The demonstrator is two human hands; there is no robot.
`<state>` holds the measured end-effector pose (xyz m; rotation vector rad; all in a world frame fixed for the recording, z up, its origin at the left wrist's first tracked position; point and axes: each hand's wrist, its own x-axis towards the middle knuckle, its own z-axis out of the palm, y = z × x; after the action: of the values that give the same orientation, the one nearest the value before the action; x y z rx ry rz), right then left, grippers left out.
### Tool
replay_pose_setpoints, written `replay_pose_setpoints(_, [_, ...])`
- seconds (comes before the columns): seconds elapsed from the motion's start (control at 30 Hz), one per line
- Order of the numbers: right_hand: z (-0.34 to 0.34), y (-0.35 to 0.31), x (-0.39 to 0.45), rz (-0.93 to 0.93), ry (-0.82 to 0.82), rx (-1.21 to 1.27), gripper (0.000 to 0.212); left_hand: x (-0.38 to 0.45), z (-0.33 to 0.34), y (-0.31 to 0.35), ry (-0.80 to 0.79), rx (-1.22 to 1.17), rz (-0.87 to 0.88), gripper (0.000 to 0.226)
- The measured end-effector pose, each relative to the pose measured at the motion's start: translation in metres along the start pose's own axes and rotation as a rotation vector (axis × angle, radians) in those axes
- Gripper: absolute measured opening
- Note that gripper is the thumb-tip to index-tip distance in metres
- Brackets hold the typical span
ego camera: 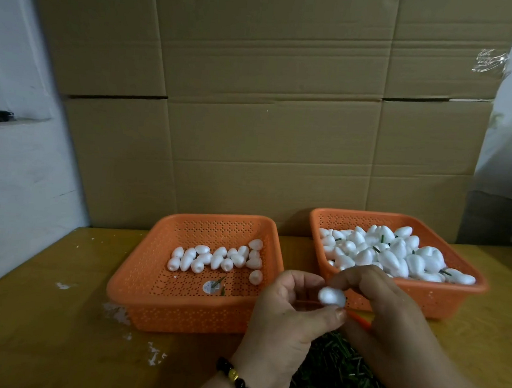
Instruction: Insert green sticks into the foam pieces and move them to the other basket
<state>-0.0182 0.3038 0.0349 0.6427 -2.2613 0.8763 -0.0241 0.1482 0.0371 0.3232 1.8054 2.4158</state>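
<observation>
I can't see any stick in the foam piece [332, 296] my left hand [288, 315] and right hand [392, 308] pinch; 2 orange baskets [154, 296] hold foam.

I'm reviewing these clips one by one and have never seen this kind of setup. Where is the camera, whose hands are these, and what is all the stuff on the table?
There is no machine here. One wide-angle camera sits on a person's head and looks forward and down, so the hands at the bottom are the wearer's own. The left hand, with a bead bracelet on its wrist, and the right hand meet around one white foam piece, pinching it between them. On the yellow table stand two orange baskets. The left basket holds a single layer of plain foam pieces and a couple of loose green sticks. The right basket is heaped with foam pieces, some with sticks poking out. A dark green pile of sticks lies under the hands. Cardboard boxes stand behind.
</observation>
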Motion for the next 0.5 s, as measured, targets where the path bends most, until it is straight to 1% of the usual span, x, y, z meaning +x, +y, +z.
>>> replay_pose_setpoints(0.1, [0.0008,-0.0014,0.0024,0.126,0.045,0.181,0.026,-0.0005,0.0002,0.0020,-0.015,0.014,0.031,0.029])
replay_pose_setpoints(0.23, [-0.0001,-0.0036,0.0052,0.275,-0.016,0.416,0.022,0.0004,-0.0009,0.0019,0.014,0.041,0.044,0.022])
replay_pose_setpoints(0.3, [-0.0009,-0.0044,0.0061,0.354,-0.033,0.566,0.022,0.0020,-0.0015,-0.0002,0.052,0.071,0.036,0.023])
replay_pose_setpoints(0.37, [-0.0013,-0.0037,0.0063,0.451,-0.036,0.706,0.028,0.0040,-0.0021,-0.0024,0.097,0.097,0.025,0.025])
replay_pose_setpoints(0.43, [-0.0026,-0.0023,0.0066,0.535,-0.043,0.780,0.035,0.0055,-0.0031,-0.0034,0.133,0.093,0.019,0.027])
replay_pose_setpoints(0.5, [-0.0056,0.0008,0.0089,0.587,-0.029,0.802,0.038,0.0065,-0.0041,-0.0029,0.153,0.074,0.020,0.028])
